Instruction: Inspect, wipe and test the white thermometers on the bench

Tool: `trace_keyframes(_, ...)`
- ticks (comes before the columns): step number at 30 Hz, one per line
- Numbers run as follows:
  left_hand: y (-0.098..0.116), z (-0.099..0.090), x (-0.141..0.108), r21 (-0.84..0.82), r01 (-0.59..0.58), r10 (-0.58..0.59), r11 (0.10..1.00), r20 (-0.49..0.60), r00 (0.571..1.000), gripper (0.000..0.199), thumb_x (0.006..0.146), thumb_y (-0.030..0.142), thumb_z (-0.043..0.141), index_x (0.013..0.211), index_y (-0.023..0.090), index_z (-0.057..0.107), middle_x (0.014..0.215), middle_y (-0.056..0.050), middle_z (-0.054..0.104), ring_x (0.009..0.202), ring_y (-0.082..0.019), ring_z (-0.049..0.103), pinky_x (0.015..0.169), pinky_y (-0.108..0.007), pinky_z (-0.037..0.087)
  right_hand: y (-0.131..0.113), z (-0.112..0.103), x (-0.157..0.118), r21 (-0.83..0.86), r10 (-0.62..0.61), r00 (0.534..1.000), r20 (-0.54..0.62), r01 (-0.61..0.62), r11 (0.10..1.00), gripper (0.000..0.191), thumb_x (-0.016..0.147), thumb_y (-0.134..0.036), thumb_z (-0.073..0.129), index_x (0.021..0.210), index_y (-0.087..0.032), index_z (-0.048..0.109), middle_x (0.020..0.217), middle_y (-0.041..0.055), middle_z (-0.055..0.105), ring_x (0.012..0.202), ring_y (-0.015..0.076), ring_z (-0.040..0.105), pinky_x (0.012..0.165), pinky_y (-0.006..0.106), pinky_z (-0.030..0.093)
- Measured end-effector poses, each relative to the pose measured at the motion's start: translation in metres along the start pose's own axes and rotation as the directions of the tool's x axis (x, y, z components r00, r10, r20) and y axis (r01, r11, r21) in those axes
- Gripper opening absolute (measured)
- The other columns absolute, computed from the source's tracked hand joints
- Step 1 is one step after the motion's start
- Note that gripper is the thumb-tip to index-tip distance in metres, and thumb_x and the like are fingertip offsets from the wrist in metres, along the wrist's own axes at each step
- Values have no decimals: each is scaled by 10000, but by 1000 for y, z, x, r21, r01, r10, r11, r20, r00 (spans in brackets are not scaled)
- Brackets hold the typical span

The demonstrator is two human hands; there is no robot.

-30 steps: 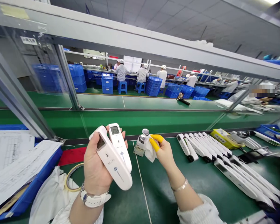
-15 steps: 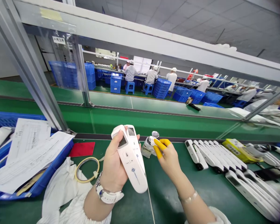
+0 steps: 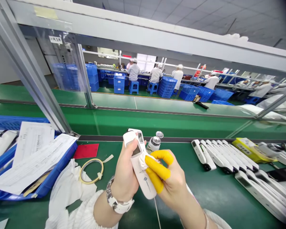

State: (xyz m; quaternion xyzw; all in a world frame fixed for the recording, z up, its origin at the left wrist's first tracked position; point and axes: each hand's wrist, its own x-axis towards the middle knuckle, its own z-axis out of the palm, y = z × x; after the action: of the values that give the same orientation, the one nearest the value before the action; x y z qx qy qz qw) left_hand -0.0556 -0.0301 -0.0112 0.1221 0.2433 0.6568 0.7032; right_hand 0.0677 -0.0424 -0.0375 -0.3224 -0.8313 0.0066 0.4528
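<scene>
My left hand (image 3: pixel 126 173) is closed around two white handheld thermometers, one against the other. The front thermometer (image 3: pixel 146 188) is tilted, its dark screen towards the far end and a blue logo near the lower end. Yellow finger cots cover fingertips of my right hand (image 3: pixel 168 176), which pinches a crumpled white cloth (image 3: pixel 143 161). That cloth presses on the thermometer's face just below the screen and hides the buttons. Just behind the hands stands a bottle (image 3: pixel 153 144) with a metal top, its round lid flipped up.
Rows of white thermometers (image 3: pixel 220 156) lie at right beside a yellow box (image 3: pixel 251 149). To the left are a blue bin (image 3: pixel 66 156) with papers, a red card (image 3: pixel 86 151), a tape roll (image 3: pixel 82 171) and white fabric (image 3: pixel 62 187). A metal frame (image 3: pixel 41 76) rises ahead; people work beyond.
My right hand has moved from the bottle's top, left and towards me, bringing the white cloth onto the front thermometer. The bottle now stands upright, free of the hand.
</scene>
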Motion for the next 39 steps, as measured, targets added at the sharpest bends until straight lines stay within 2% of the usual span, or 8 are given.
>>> trace_keyframes(6,1,0,2,56,12,-8,998,-72,997,354,736,364,637,1053,221,568,840,-31,619,697,-141,616,613,-243,518,-2,3,-18,-10,48,999,-3,-48,999,375,799,-80,561,1121,-272,558,965,62,512,760,195,540,633,365,479)
trace_keyframes(12,-3,0,-4,43,103,-104,994,19,994,326,745,336,635,1043,222,567,867,-43,645,704,-149,629,631,-259,521,-3,-2,-10,55,44,998,-51,-42,998,355,802,-58,544,1096,-257,571,967,77,512,816,214,550,673,397,497)
trace_keyframes(16,1,1,-4,70,97,-95,993,-41,995,320,728,357,651,1013,221,598,871,-42,666,675,-151,640,603,-263,531,-11,-3,-24,136,162,986,-27,-157,978,331,797,-103,578,1069,-290,598,936,65,569,748,209,585,621,376,524)
trace_keyframes(23,6,1,1,14,83,-81,996,-67,994,193,728,341,658,878,220,655,898,-10,693,848,-195,660,654,-285,556,-19,-6,-53,262,374,926,-53,-348,900,227,893,-175,478,1066,-297,560,624,11,609,456,182,587,355,280,497)
trace_keyframes(28,6,2,3,-10,115,-115,993,-42,992,148,747,337,631,828,214,643,840,-12,693,790,-204,670,607,-295,558,-19,-21,-59,389,460,870,-179,-367,845,168,866,-250,551,1021,-310,579,630,20,623,453,208,605,355,309,516)
trace_keyframes(33,3,1,3,-18,67,-69,998,-81,994,145,736,340,639,811,216,632,791,-7,674,814,-217,664,638,-322,559,-30,-1,-59,516,561,824,-84,-445,731,94,891,-277,519,970,-304,563,598,6,620,436,201,614,363,303,534)
trace_keyframes(36,3,0,3,-44,17,-22,999,-121,992,146,731,344,640,816,225,632,812,-7,667,867,-235,654,665,-350,558,-35,14,-55,503,527,834,-166,-388,773,129,917,-298,465,1020,-312,542,584,-9,597,397,177,580,342,283,514)
trace_keyframes(39,4,0,2,-67,5,-13,998,-124,992,165,731,355,635,843,234,632,883,-17,668,927,-262,639,683,-372,554,-34,15,-55,409,466,850,-246,-345,845,221,868,-222,552,1062,-323,581,708,14,611,479,171,585,377,277,502)
